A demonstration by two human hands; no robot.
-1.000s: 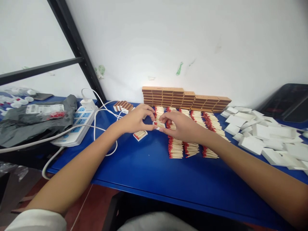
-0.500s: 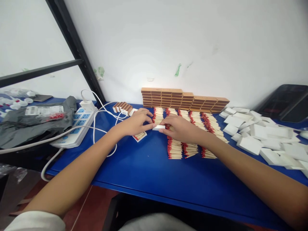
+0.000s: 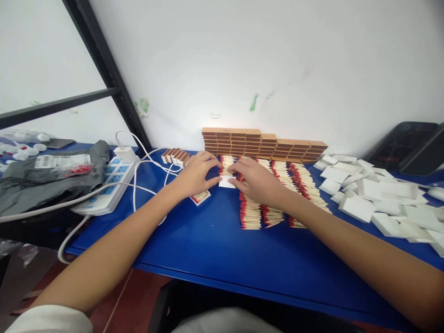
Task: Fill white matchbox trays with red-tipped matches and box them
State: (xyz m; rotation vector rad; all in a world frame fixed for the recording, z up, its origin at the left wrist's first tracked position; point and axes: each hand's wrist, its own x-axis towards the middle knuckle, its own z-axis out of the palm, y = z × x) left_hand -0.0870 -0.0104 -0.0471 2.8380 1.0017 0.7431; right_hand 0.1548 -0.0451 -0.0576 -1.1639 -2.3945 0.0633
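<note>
My left hand (image 3: pixel 196 173) and my right hand (image 3: pixel 257 181) meet over the blue table (image 3: pixel 215 249), both pinching a small white matchbox tray (image 3: pixel 227 181) between their fingertips. Directly behind and to the right lie rows of red-tipped matches (image 3: pixel 274 194). A filled tray of matches (image 3: pixel 200 197) rests on the table just below my left hand. A wall of stacked brown matchbox sleeves (image 3: pixel 263 144) stands against the back wall.
A heap of empty white trays (image 3: pixel 378 199) covers the right side. A few finished boxes (image 3: pixel 176 155) lie at the back left. A white power strip (image 3: pixel 107 182) with cables, a grey plastic bag (image 3: pixel 52 173) and a black frame post (image 3: pixel 104 74) are at the left.
The white tray came down from in front of my hands to the table surface, and both hands shifted slightly toward the match rows.
</note>
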